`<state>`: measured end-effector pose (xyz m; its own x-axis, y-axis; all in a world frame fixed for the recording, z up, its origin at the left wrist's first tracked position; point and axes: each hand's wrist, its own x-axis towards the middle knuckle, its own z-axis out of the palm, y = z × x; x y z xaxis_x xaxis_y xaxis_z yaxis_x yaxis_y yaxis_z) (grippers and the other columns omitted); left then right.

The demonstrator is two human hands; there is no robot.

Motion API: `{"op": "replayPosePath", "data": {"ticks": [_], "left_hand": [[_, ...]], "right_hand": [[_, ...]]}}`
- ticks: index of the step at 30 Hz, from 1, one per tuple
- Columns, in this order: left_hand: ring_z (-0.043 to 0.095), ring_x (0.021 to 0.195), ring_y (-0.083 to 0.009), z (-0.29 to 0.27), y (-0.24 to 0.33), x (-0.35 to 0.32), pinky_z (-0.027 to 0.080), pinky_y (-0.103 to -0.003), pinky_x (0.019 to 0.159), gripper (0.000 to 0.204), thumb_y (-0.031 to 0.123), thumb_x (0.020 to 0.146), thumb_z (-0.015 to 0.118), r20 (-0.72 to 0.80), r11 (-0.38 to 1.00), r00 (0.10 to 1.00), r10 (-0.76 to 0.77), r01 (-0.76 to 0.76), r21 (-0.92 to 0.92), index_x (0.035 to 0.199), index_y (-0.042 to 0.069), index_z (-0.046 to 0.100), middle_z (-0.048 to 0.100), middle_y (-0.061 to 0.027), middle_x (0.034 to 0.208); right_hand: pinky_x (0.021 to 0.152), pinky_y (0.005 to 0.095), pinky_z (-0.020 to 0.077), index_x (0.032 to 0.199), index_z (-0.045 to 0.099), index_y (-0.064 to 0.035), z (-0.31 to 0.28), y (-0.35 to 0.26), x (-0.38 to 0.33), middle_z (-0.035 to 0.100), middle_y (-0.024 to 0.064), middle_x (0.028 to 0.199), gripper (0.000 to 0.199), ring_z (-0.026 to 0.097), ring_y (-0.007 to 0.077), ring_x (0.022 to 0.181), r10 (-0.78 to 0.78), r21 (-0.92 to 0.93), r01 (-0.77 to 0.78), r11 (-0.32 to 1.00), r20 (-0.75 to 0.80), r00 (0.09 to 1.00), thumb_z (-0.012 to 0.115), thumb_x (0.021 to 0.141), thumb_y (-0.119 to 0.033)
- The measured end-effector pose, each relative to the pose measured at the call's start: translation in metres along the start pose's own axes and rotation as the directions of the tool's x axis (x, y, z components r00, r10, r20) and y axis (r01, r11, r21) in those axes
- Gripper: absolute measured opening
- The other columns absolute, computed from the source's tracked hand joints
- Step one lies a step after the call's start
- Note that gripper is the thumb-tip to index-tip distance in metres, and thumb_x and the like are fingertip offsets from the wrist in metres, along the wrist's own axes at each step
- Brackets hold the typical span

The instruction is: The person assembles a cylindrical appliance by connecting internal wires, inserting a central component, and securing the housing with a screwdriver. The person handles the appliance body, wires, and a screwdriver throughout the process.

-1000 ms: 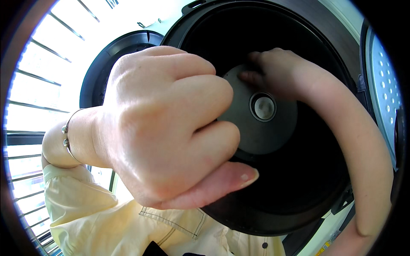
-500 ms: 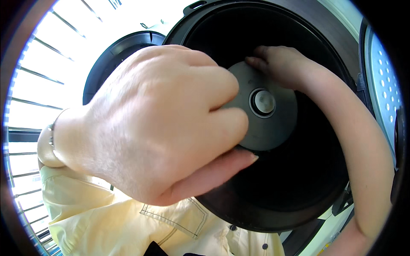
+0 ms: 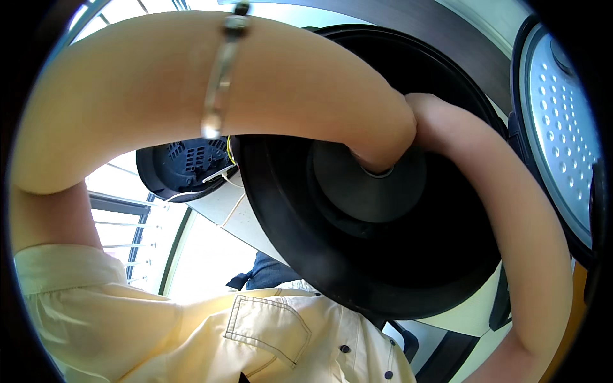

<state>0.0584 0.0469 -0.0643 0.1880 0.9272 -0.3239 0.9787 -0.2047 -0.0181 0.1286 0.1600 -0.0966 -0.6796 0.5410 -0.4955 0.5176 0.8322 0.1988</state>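
Both my hands are inside the black round body (image 3: 274, 223) of what looks like a rice cooker. A grey round heating plate (image 3: 370, 201) lies in it, with a ring around its centre. My left hand (image 3: 391, 137) is bent down over the middle of that plate, covering the centre button; its fingers are hidden beneath the hand. My right hand (image 3: 431, 113) reaches in from the right, at the plate's far right side, partly behind the left hand. Its fingers are out of sight, so its hold cannot be made out.
A hinged lid (image 3: 555, 121) with a dimpled metal inner face stands raised at the right. Left of the body lies a black vented round base (image 3: 185, 167), with white and yellow wires (image 3: 231, 151) beside it. Window bars (image 3: 121, 230) show at the far left.
My left hand has moved from in front of the camera down into the body, onto the plate's centre. The body appears slightly lower in view, and the vented base now shows.
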Motion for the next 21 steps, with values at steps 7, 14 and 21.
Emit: {"op": "replayPosePath", "data": {"ticks": [7,14,21], "left_hand": [[0.064,0.087,-0.0247,0.012,-0.002,0.007,0.052,-0.034,0.076,0.019,0.015,0.083,0.059,0.076,0.983,0.989,-0.128,0.137,-0.124,0.097,0.005,0.066,0.066,-0.0123,0.091],[0.065,0.084,-0.0274,0.004,-0.018,-0.004,0.052,-0.035,0.073,0.026,0.022,0.078,0.066,0.114,0.997,0.993,-0.013,0.021,-0.069,0.096,0.004,0.066,0.066,-0.0132,0.088],[0.065,0.088,-0.0248,0.015,-0.001,0.011,0.053,-0.032,0.074,0.031,0.021,0.076,0.07,0.211,0.992,0.977,-0.043,0.066,-0.106,0.099,0.001,0.065,0.065,-0.015,0.096]], "right_hand": [[0.078,0.0337,0.0511,0.1,0.063,-0.0009,-0.006,-0.036,-0.09,0.063,0.0172,0.095,0.021,0.062,0.0278,0.089,0.193,0.311,-0.082,0.947,-0.346,0.918,0.054,0.082,0.001],[0.072,0.0255,0.0483,0.096,0.064,-0.0007,-0.003,-0.04,-0.137,0.062,0.0134,0.09,0.015,0.061,0.0211,0.084,-0.025,0.284,0.379,0.881,-0.771,0.636,0.055,0.083,0.0],[0.078,0.0399,0.0407,0.06,0.052,-0.0009,0.053,-0.031,-0.166,0.051,0.0095,0.056,0.009,0.049,0.0204,0.055,-0.235,0.143,0.623,0.769,-0.843,0.484,0.055,0.067,-0.005]]}}
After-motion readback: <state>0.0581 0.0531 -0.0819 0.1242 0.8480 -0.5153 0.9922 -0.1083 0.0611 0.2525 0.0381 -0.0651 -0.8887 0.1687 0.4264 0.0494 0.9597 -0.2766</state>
